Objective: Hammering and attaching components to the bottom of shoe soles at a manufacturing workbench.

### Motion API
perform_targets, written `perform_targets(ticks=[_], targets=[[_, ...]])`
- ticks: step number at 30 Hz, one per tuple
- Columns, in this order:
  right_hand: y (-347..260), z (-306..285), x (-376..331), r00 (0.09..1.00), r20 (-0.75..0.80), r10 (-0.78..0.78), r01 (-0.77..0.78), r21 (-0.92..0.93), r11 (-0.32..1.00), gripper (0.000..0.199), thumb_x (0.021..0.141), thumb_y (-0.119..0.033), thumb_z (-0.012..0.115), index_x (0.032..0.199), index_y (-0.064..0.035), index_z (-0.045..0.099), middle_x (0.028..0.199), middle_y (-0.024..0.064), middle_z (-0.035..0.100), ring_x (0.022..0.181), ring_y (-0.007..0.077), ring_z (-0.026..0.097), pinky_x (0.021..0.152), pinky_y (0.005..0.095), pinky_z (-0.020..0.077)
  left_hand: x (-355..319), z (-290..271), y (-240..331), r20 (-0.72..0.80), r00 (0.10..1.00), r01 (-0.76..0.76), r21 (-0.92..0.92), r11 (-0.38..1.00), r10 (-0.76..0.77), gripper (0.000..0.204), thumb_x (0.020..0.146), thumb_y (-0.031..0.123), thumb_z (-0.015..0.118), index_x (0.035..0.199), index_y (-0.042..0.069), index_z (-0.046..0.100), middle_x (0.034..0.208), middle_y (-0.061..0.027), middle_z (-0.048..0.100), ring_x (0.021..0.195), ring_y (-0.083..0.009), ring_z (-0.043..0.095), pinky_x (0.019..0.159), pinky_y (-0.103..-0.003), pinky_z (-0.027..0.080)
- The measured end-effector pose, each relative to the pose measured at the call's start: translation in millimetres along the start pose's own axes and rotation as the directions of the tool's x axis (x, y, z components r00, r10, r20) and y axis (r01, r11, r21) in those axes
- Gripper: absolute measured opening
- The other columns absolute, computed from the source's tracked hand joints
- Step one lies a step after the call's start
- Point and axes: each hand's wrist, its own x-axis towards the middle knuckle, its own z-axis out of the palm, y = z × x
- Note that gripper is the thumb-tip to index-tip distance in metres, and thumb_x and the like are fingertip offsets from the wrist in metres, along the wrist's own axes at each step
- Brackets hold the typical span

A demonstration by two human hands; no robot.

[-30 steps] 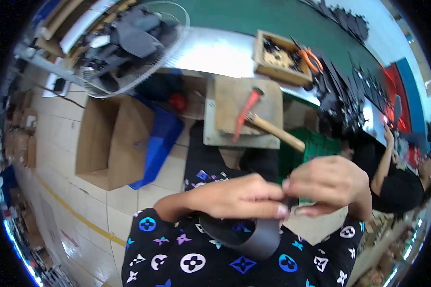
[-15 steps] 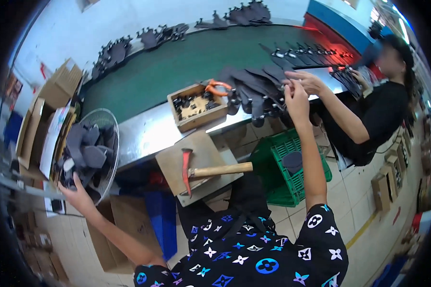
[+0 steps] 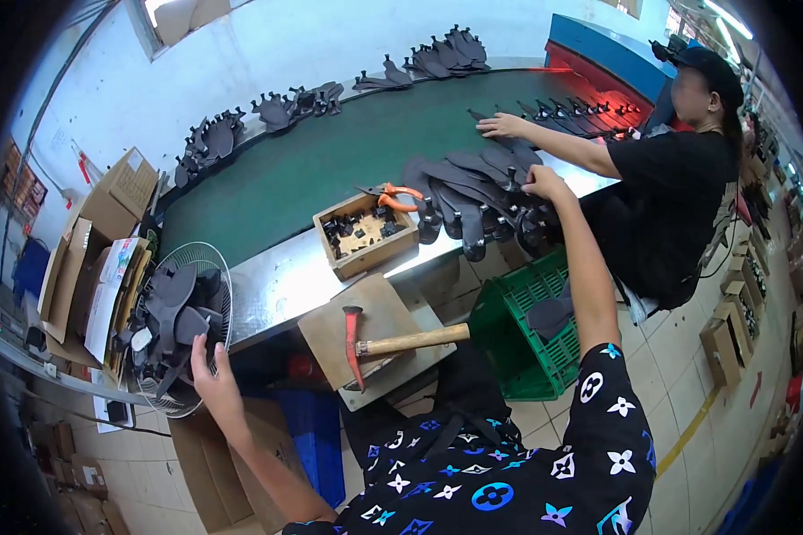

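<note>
My left hand [image 3: 216, 383] is open, fingers apart, at the right side of a white wire basket [image 3: 226, 278] full of loose dark grey pieces [image 3: 171, 283]. My right hand [image 3: 549, 184] has its fingers pinched together at the right end of a pile of flat, dark grey, sole-shaped pieces with black knobs [image 3: 459, 183]. What sits between those fingertips is too small to make out. Before me, a red-headed hammer with a wooden handle [image 3: 415, 340] rests on a square board [image 3: 319, 326].
A wooden box of small black parts [image 3: 339, 264] carries orange-handled pliers [image 3: 400, 194]. Behind runs a green conveyor belt [image 3: 330, 169], lined with more dark pieces [image 3: 285, 109]. A co-worker's hand [image 3: 501, 125] reaches onto it. Below stand a green crate [image 3: 509, 379] and an open carton [image 3: 207, 455].
My left hand has come out of the basket, rightwards, with nothing in it. My right hand now works alone at the pile; the co-worker's hand has moved from beside it to the belt.
</note>
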Motion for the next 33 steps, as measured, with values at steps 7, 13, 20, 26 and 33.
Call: perform_targets(ticks=[7, 13, 20, 26, 33], targets=[[-132.6, -61.4, -7.6, 0.98, -0.064, 0.19, -0.031, 0.889, 0.457, 0.018, 0.095, -0.014, 0.065, 0.103, 0.0008, 0.059, 0.07, 0.0076, 0.061, 0.064, 0.0146, 0.062, 0.057, 0.0308, 0.0513, -27.3, 24.1, 62.2, -0.002, 0.971, -0.237, 0.173, 0.956, 0.241, 0.037, 0.095, 0.009, 0.058, 0.13, -0.003, 0.056, 0.143, -0.0213, 0.052, 0.136, -0.0356, 0.046, 0.113, -0.044, 0.035], [-365.6, -58.7, -146.0, 0.979, -0.017, -0.204, -0.007, 0.993, -0.117, 0.022, 0.101, -0.016, 0.058, 0.116, -0.0014, 0.054, 0.1, 0.0119, 0.065, 0.085, 0.0192, 0.066, 0.072, 0.0321, 0.0573, -46.3, 96.1, 150.8, 0.007, 0.76, -0.628, -0.249, 0.737, 0.65, 0.083, 0.083, 0.02, 0.078, 0.148, -0.003, 0.032, 0.154, -0.025, 0.035, 0.147, -0.0396, 0.029, 0.121, -0.051, 0.02], [-363.1, 42.2, -231.3, 0.827, -0.177, -0.534, 0.546, 0.482, 0.686, 0.084, 0.083, -0.022, 0.079, 0.148, -0.0052, 0.028, 0.15, 0.0245, 0.035, 0.125, 0.0361, 0.054, 0.107, 0.046, 0.042, -71.7, 31.0, 121.8, -0.243, 0.948, -0.249, -0.174, 0.953, 0.204, 0.016, 0.101, 0.01, 0.057, 0.108, -0.004, 0.06, 0.096, -0.0091, 0.065, 0.087, -0.0228, 0.062, 0.081, -0.032, 0.049], [-243.3, 94.7, -293.8, 0.985, 0.116, -0.13, 0.119, 0.097, 0.988, 0.062, 0.071, -0.005, 0.071, 0.13, -0.0142, 0.057, 0.084, 0.0178, 0.069, 0.072, 0.0386, 0.069, 0.062, 0.0477, 0.0541, -78.7, 58.4, 111.3, 0.398, 0.908, 0.356, -0.567, 0.743, -0.132, 0.017, 0.099, 0.013, 0.062, 0.107, -0.002, 0.065, 0.088, 0.0043, 0.057, 0.08, -0.0042, 0.047, 0.072, -0.021, 0.041], [-181.2, 57.1, -405.8, 0.95, 0.151, 0.275, -0.314, 0.478, 0.82, 0.017, 0.08, -0.005, 0.076, 0.097, -0.0037, 0.072, 0.06, 0.0077, 0.057, 0.051, 0.0118, 0.053, 0.05, 0.0281, 0.0394, -71.0, 131.9, 69.8, 0.279, 0.952, -0.206, 0.289, 0.935, 0.124, 0.062, 0.089, 0.025, 0.072, 0.141, 0.003, 0.046, 0.128, -0.0199, 0.048, 0.118, -0.0372, 0.046, 0.095, -0.05, 0.038]])
